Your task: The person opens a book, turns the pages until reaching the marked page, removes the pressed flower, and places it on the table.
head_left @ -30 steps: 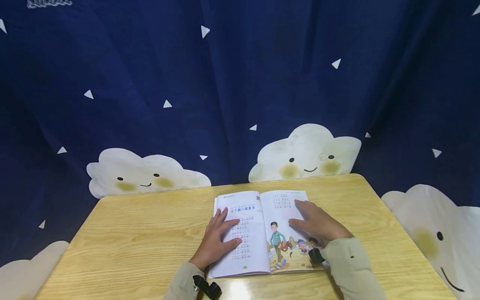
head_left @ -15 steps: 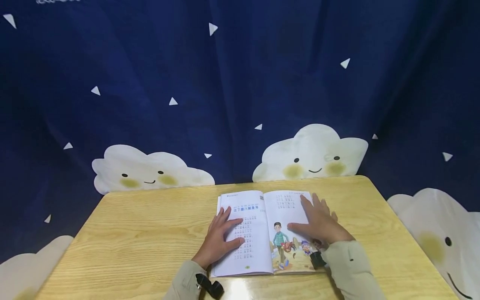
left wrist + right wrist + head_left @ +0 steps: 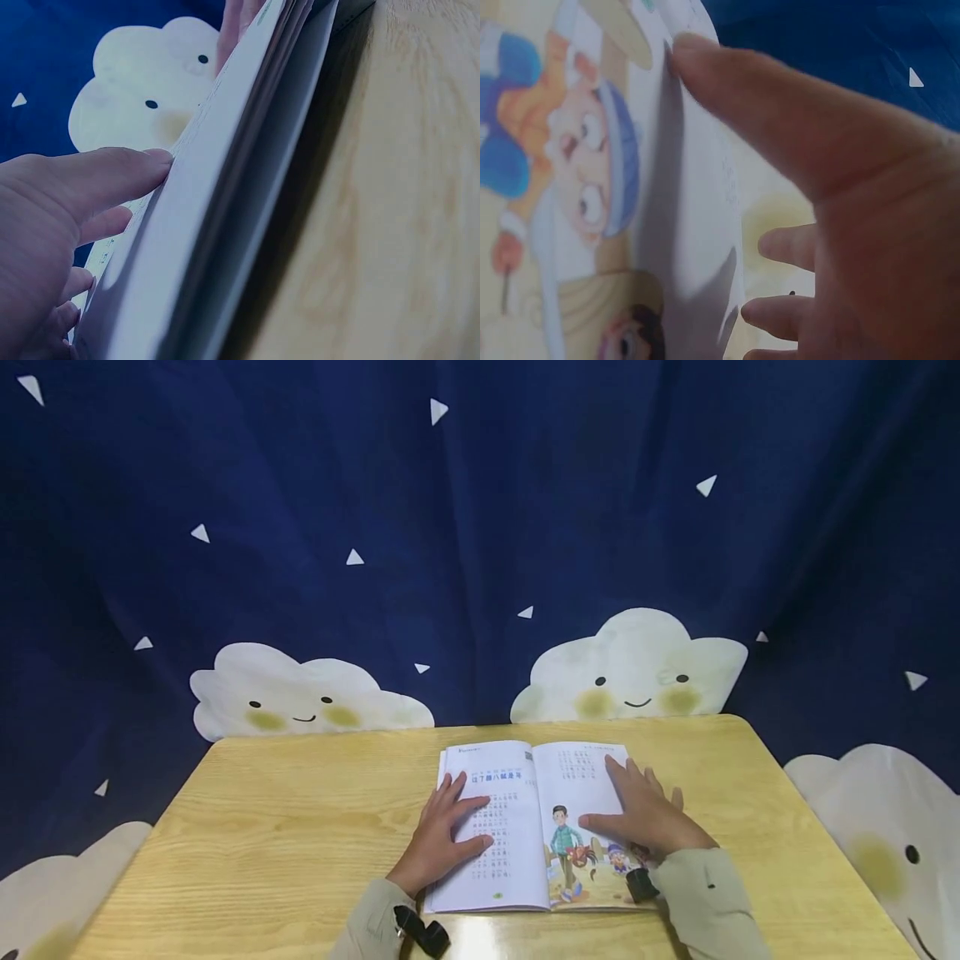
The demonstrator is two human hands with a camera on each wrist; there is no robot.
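Observation:
An illustrated book [image 3: 517, 860] lies open on the wooden table, with printed lines of text on its left page and a drawing of a person holding a rooster on its right page. My left hand [image 3: 442, 837] rests on the left page with its fingers spread; in the left wrist view its thumb [image 3: 112, 176] touches the paper. Over the outer part of the right page is my right hand [image 3: 648, 814], fingers extended, thumb [image 3: 742, 82] at the paper. Some of its fingers reach past the page's outer edge. Neither hand grips anything.
The light wooden table [image 3: 300, 827] extends on both sides of the book. Behind it hangs a dark blue curtain [image 3: 337, 485] printed with white triangles and smiling clouds. A small black device [image 3: 422, 933] is strapped to the left wrist, another [image 3: 642, 885] to the right.
My right hand has shifted outward on the right page, and its fingers have spread toward and past the outer edge. The left hand stays on its page. The head view has shifted slightly.

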